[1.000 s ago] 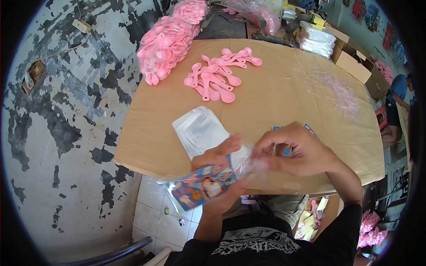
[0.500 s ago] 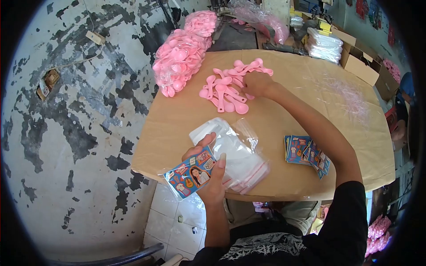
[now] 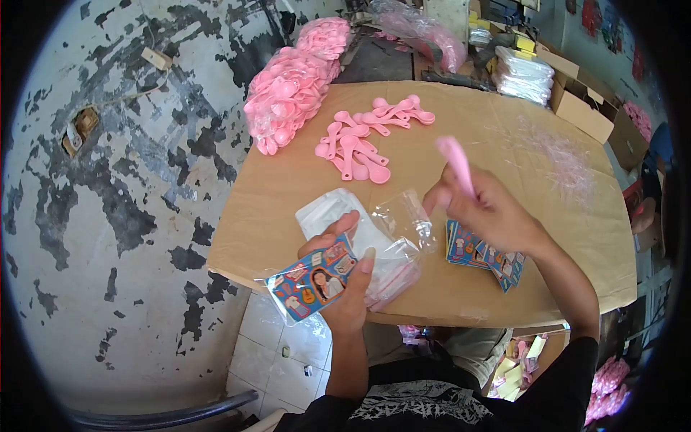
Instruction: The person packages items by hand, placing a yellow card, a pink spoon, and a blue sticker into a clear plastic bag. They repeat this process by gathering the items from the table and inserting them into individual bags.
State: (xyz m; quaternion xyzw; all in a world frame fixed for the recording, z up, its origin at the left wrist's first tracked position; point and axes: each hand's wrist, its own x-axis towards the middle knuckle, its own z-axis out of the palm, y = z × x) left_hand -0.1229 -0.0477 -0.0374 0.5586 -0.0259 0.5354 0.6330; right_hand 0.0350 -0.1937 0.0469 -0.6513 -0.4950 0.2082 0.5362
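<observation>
My left hand [image 3: 344, 288] grips a blue printed card [image 3: 311, 281] in a clear plastic sleeve, thumb on top, over the table's front edge. Pinched in my right hand [image 3: 489, 212] is a pink spoon [image 3: 458, 165], smeared by motion and held above the table. Beneath and beside the left hand lies a stack of clear plastic bags [image 3: 392, 270], the top one lifted at its open end near the right fingers. A small pile of blue cards [image 3: 471, 248] sits under my right hand, partly hidden by it. Loose pink spoons [image 3: 353, 147] are heaped farther back.
A large clear bag full of pink spoons [image 3: 284, 93] stands at the table's back left. White plastic packs [image 3: 524, 75] and an open cardboard box [image 3: 583, 108] are at the back right. Crumpled clear film [image 3: 558, 155] lies on the brown table cover [image 3: 252, 216].
My right hand has left the spoon heap with a pink spoon and moved toward me, to above the card pile. My left hand stays nearly in place with its card.
</observation>
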